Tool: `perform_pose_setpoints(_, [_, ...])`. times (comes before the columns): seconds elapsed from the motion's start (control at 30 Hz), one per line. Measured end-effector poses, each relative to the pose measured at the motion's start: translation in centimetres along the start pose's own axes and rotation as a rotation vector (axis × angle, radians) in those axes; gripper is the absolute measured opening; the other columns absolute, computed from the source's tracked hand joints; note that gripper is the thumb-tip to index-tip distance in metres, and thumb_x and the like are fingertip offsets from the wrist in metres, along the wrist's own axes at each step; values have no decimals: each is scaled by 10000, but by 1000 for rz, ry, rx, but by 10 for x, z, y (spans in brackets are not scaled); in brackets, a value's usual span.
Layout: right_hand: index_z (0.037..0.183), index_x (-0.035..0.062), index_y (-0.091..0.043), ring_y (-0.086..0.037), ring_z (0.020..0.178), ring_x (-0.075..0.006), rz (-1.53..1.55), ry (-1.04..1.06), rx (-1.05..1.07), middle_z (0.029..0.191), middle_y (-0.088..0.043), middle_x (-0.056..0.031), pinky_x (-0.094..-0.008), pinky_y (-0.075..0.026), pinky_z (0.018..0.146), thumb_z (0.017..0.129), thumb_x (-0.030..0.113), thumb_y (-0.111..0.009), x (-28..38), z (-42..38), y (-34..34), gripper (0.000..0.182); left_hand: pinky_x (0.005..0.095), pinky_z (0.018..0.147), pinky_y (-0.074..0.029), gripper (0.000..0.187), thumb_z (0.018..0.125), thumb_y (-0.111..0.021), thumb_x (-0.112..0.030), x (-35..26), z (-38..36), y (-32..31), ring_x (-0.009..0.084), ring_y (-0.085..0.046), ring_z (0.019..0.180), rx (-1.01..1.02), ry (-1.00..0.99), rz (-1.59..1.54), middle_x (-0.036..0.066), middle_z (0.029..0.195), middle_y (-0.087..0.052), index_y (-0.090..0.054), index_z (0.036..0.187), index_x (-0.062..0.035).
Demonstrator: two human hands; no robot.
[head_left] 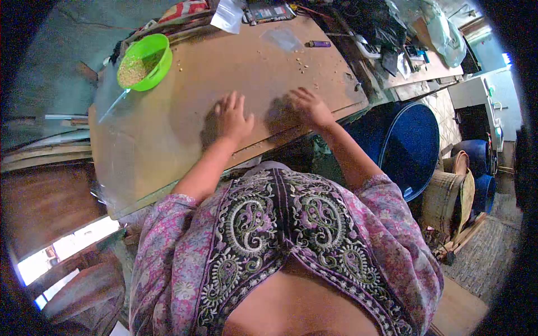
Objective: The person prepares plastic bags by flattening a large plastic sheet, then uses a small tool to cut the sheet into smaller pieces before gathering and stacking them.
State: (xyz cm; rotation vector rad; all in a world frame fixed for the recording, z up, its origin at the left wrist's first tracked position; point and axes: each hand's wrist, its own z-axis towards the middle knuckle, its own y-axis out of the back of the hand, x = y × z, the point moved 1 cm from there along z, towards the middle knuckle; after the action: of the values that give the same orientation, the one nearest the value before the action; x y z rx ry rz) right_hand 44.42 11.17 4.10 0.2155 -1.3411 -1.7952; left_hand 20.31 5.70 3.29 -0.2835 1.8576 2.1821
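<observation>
Two bare hands at a brown tabletop [190, 120], which spreads in front of the torso with its near edge just beyond the chest.

Left hand [234, 116]: palm down over the middle of the tabletop, inward of the near edge. Fingers loosely spread, thumb out toward the right; nothing visible in the grip. Right hand [310, 107]: palm down, inward of the near edge and closer to the right corner. Fingers extended and slightly parted, not closed on any visible object. Dark shadow to the left of each hand; contact between fingertips and surface: cannot tell.

Loose grains [305, 66]: a thin scatter between the right hand and the far right corner, apart from the fingers.

Green bowl [162, 64]: at the far left corner, well apart from both hands; holds pale grain, heaped mostly toward its left side.

Purple lighter [319, 43]: lying near the far right corner. Clear plastic piece [282, 39]: flat, just left of the lighter. Black packet [270, 11]: at the far edge.

Blue barrel [412, 148]: off the tabletop, beyond its near right corner.
</observation>
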Motion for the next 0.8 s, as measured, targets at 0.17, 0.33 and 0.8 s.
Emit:
perform_pose_setpoints(0.17, [1063, 121, -509, -374, 1115, -274, -66, 108, 178, 1174, -445, -55, -405, -321, 888, 712, 162, -523, 21, -10, -3, 354, 506, 954, -164, 577, 697, -546, -317, -13, 8, -13, 309, -220, 1205, 84, -117, 96, 140, 1288, -284, -379, 1206, -101])
perform_pose_setpoints(0.33, [1047, 88, -506, -388, 1099, -265, -13, 72, 112, 1157, -453, -74, -394, -317, 887, 714, 163, -519, 20, -15, -6, 342, 488, 959, -159, 560, 713, -530, -331, -20, 15, -14, 287, -217, 1212, 71, -174, 96, 114, 1303, -279, -380, 1216, -134])
perform_pose_setpoints(0.8, [1118, 207, -479, -335, 1137, -228, -200, 238, 280, 1247, -385, 26, -413, -304, 889, 660, 279, -504, -10, 17, -5, 465, 465, 958, -176, 476, 745, -495, -337, -19, 19, -18, 252, -266, 1193, 12, -156, 113, 65, 1284, -325, -418, 1196, -203])
